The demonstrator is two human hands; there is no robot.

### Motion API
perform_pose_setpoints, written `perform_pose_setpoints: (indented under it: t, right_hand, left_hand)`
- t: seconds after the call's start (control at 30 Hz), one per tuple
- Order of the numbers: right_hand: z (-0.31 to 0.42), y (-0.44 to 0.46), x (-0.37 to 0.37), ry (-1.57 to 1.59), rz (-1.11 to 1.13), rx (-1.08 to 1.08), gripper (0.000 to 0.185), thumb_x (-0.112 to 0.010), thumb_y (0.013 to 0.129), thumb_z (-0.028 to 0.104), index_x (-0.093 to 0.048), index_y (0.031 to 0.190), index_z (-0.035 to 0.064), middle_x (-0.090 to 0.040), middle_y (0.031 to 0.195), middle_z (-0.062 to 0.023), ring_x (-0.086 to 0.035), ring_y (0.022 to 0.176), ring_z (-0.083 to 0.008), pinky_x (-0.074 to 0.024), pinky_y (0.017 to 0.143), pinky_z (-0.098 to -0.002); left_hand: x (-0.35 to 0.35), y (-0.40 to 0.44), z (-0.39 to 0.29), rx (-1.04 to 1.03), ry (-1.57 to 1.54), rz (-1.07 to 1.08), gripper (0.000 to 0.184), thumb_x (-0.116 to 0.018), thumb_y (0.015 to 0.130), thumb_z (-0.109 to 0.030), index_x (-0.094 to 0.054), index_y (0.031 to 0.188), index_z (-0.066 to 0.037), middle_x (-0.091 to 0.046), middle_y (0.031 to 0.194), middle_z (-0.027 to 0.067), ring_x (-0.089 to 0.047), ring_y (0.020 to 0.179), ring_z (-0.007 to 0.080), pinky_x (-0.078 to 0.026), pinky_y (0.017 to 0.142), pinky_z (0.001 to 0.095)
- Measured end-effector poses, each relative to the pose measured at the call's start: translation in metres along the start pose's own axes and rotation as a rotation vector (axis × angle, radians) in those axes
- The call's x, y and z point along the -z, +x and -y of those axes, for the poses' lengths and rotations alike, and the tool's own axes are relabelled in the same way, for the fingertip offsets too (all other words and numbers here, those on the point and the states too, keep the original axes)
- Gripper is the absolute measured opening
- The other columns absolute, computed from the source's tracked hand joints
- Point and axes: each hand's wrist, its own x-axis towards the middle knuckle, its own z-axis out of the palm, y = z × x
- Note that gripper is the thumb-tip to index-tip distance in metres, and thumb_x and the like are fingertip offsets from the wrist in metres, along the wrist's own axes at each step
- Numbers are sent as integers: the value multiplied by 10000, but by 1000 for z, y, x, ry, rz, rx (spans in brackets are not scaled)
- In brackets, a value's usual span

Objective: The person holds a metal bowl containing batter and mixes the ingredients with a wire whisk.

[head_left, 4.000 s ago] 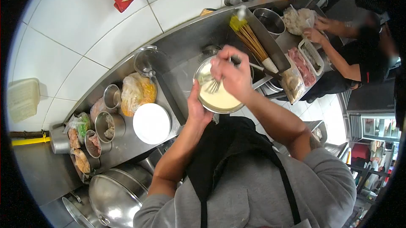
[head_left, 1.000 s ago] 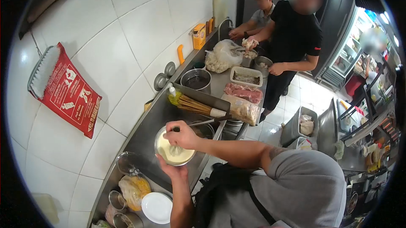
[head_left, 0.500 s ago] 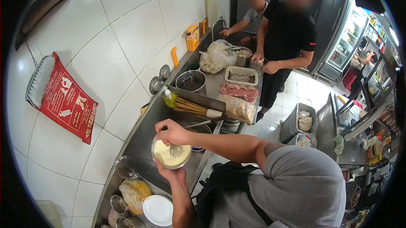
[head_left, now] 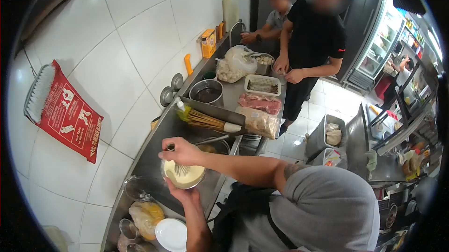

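Your left grip (head_left: 184, 194) cups the bowl (head_left: 203, 179) at its near side over the sink (head_left: 148, 165), likely to steady it, while your right grip (head_left: 181, 152) wraps the whisk (head_left: 181, 170) from above, probably so its wires reach into the pale liquid (head_left: 192, 175).

The whisk (head_left: 181, 170) is sitting in the bowl (head_left: 198, 183), with the right hand (head_left: 182, 151) staying above the rim; the left hand (head_left: 184, 193) is lying against the bowl's side, perhaps partly beneath. To the person's left, the plate (head_left: 170, 234) is lying beside the bag (head_left: 143, 215). To the right, the bundle of sticks (head_left: 209, 120) is lying just beside the packet (head_left: 258, 122), and the meat (head_left: 260, 104) is resting between packet and basket (head_left: 269, 95).
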Motion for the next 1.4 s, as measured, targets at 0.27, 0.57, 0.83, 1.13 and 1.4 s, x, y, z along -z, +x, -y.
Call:
perform_pose_setpoints:
  t: [0.27,0.57,0.83,1.13,1.4]
  right_hand:
    - [-41,18,1,-186,-199,63,264,-767,830,250,-684,926,19,-615,636,-67,-539,557,-128,-452,507,-350]
    - [-33,29,2,314,184,14,149,-716,880,127,-608,871,25,-604,739,-41,-578,689,-101,-465,616,-269]
    - [14,13,69,-77,560,-554,312,-712,896,204,-669,1126,-2,-677,822,-67,-661,685,-160,-515,597,-288]
    - [35,5,39,-1453,868,-150,388,-655,790,164,-669,1168,77,-726,959,-161,-716,869,-349,-563,748,-471]
    - [12,0,37,-1480,853,-33,257,-658,795,153,-690,1047,117,-733,925,-131,-715,884,-362,-568,752,-481]
  left_hand:
    - [-20,-14,-1,-45,56,-70,615,-397,1040,-506,-453,1460,-60,-535,1442,138,-536,1309,332,-427,1108,497]
    - [-30,-10,-16,-49,-8,-140,583,-368,1060,-476,-471,1432,-40,-548,1421,153,-563,1276,312,-443,1098,462]
    - [1,-1,-16,-67,21,-85,632,-345,1053,-518,-424,1468,-48,-510,1461,161,-524,1325,323,-417,1116,493]
    - [23,3,-4,-9,-62,-118,637,-370,1041,-534,-420,1484,-80,-487,1489,140,-493,1357,334,-412,1115,523]
    - [23,2,-1,-2,-61,-99,615,-372,1056,-498,-421,1472,-48,-490,1478,156,-486,1357,325,-395,1133,493]
